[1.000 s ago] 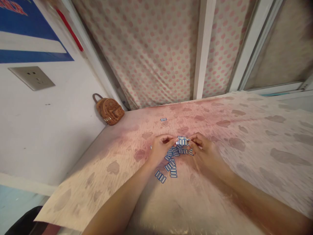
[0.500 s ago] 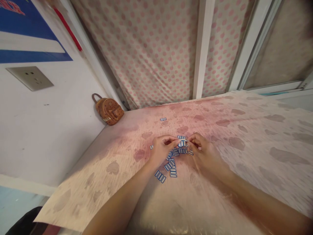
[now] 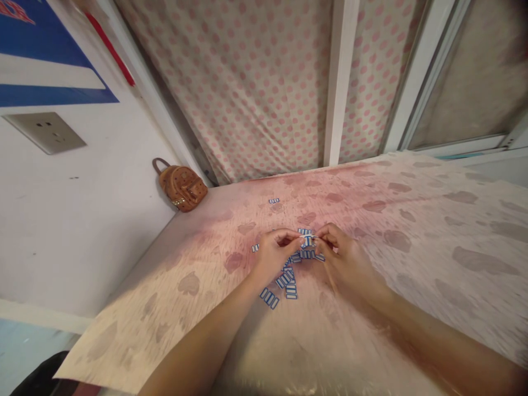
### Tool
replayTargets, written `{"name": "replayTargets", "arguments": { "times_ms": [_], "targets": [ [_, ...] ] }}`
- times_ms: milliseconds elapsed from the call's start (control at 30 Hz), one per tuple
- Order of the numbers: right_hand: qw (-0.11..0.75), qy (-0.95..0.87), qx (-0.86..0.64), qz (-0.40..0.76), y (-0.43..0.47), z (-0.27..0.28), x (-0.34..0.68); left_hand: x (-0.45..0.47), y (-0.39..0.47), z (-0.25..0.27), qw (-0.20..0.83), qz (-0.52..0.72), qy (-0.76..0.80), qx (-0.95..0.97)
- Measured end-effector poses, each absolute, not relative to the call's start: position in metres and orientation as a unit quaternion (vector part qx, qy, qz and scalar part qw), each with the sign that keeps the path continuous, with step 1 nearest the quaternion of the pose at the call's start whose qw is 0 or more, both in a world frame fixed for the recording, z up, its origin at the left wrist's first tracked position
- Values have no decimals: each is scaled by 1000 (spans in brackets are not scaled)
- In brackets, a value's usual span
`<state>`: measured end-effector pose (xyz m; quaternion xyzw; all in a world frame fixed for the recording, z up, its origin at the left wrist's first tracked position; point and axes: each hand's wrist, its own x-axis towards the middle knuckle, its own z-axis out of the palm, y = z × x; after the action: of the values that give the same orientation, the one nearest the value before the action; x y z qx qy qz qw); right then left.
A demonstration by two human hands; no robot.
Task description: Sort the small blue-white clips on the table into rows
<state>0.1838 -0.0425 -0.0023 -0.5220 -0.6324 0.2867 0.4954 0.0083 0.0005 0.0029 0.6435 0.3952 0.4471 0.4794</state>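
Note:
My left hand [image 3: 274, 252] and my right hand [image 3: 345, 259] meet just above the table. Thumb and fingers of each pinch one end of a small blue-and-white striped piece [image 3: 308, 237], which shows a thin white edge. Its exact kind is too small to make out. Below and around the hands lies a loose heap of similar striped pieces [image 3: 290, 287], partly hidden by my left hand. One striped piece [image 3: 269, 298] rests at the near end of the heap, and another [image 3: 274, 201] lies apart, farther back.
A pinkish tablecloth [image 3: 371, 308] with grey leaf shapes covers the table. At the back left, a small brown backpack-shaped bag [image 3: 183, 188] leans by the wall. Behind the table hangs a dotted curtain [image 3: 268, 88]. A socket [image 3: 45, 133] is on the left wall.
The pinched piece has tilted slightly, so its white edge shows more. Both hands keep nearly the same place and grip. The view has shifted a little.

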Motion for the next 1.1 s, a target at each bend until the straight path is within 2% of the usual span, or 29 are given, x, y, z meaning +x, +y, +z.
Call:
{"name": "replayTargets", "arguments": {
  "times_ms": [200, 400, 800, 1100],
  "targets": [
    [502, -630, -510, 301, -43, 0, 182, 8, 1, 3, 492, 450, 386, 637],
    [509, -635, -521, 257, -44, 1, 182, 10, 0, 3, 487, 461, 385, 634],
    [532, -627, -511, 249, -45, 3, 181, 10, -1, 4, 484, 470, 374, 636],
    [536, -605, -503, 306, -45, -1, 181, 11, 0, 1, 473, 483, 367, 639]
  ]
}}
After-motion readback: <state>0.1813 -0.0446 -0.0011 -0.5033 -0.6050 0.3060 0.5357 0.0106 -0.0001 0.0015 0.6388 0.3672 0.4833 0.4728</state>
